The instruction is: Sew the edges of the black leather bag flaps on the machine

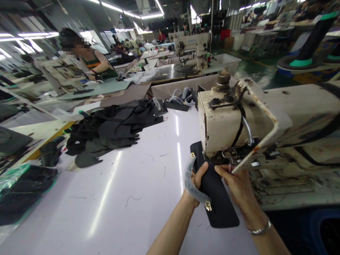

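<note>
Black round-cornered panel [219, 198], plastic-sheathed handle [189, 181]

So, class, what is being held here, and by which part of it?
A black panel: the left hand grips its left edge, thumb on top; the right hand touches its right edge, near the sewing machine.

The forearms [172, 226] are bare, and a shiny silver bangle [258, 232] rings the right wrist [251, 212].

A sewing workshop: industrial sewing machines [305, 106], heaped dark pieces [114, 124], thread cone [315, 40], strip lights [117, 7].
</note>
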A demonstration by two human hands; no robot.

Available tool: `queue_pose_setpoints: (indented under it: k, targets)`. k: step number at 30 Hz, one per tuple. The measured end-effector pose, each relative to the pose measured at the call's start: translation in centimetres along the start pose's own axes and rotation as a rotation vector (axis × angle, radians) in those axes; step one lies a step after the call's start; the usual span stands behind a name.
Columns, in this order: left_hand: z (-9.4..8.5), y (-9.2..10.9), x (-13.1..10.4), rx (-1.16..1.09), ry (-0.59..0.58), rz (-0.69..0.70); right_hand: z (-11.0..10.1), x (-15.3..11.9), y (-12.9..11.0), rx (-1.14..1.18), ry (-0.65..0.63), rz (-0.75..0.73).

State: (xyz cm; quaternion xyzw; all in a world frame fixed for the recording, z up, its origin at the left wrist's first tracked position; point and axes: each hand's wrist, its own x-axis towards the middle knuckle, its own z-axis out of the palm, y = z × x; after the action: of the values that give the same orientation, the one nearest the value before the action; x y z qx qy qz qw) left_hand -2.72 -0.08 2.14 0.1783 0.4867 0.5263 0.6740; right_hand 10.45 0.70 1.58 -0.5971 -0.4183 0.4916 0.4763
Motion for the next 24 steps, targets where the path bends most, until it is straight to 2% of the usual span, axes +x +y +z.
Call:
queue_pose_setpoints:
  k: [4, 7, 12, 20, 24]
  targets:
    - [0.2, 0.0, -0.7, -0.059, -0.001, -0.03, -0.3, -0.1, -0.3, -0.043, -0.032, -0.001]
    - [0.6, 0.0, -0.4, -0.08, 0.03, 0.003, -0.2, 0.1, -0.2, -0.047, 0.019, 0.0]
    - [0.8, 0.0, 0.4, -0.127, -0.022, -0.013, 0.2, 0.3, -0.1, -0.099, 0.085, 0.031]
    - [0.4, 1.5, 0.2, 0.057, 0.005, -0.019, 0.9, 0.2, -0.5, -0.174, 0.162, -0.016]
    - [0.6, 2.2, 0.4, 0.043, -0.027, -0.024, 1.2, 0.2, -0.1, -0.209, 0.224, 0.001]
